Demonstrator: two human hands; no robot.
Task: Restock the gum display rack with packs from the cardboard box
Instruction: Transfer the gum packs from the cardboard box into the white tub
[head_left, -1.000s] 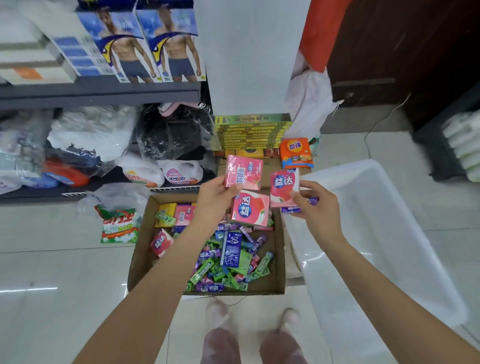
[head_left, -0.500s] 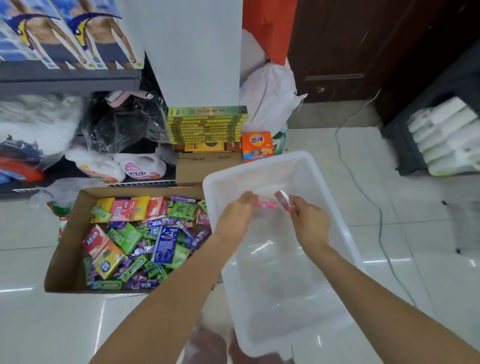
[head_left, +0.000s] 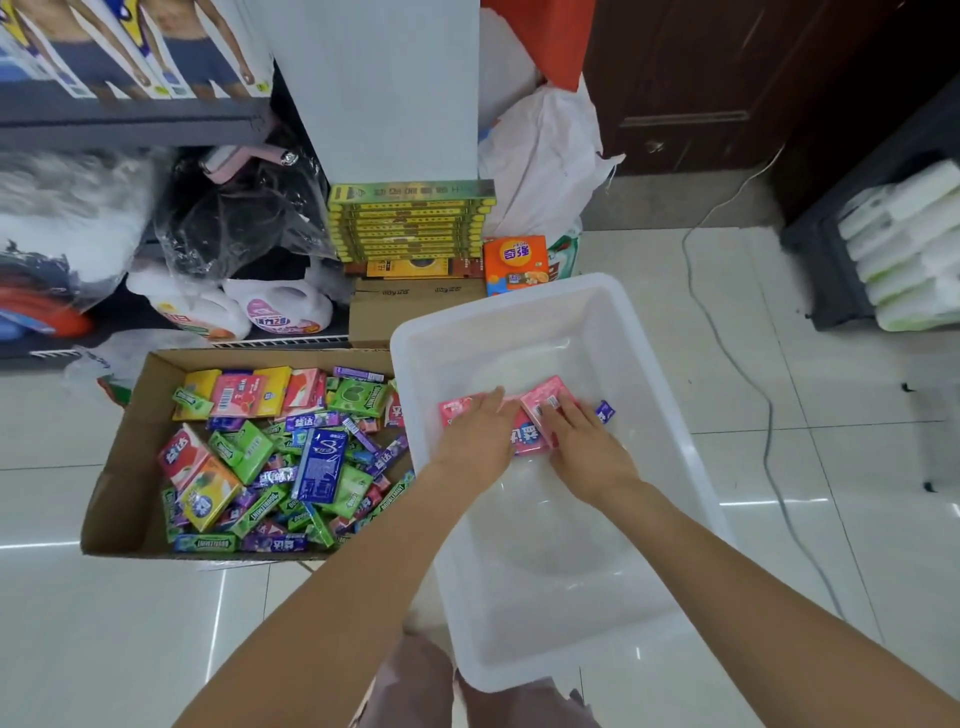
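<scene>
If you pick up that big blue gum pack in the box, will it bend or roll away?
The blue pack looks flat and boxy, so it probably won't roll. Its straight edges suggest stiff card, likely holding its shape. It lies tilted on loose packs in the box, so neighbours may slide when it's lifted.

- Both forearms are bare, with no sleeves in view.
- The left hand (head_left: 480, 434) and right hand (head_left: 584, 441) wear no gloves or rings.
- Pale pink trousers (head_left: 415, 686) cover the legs.
</scene>
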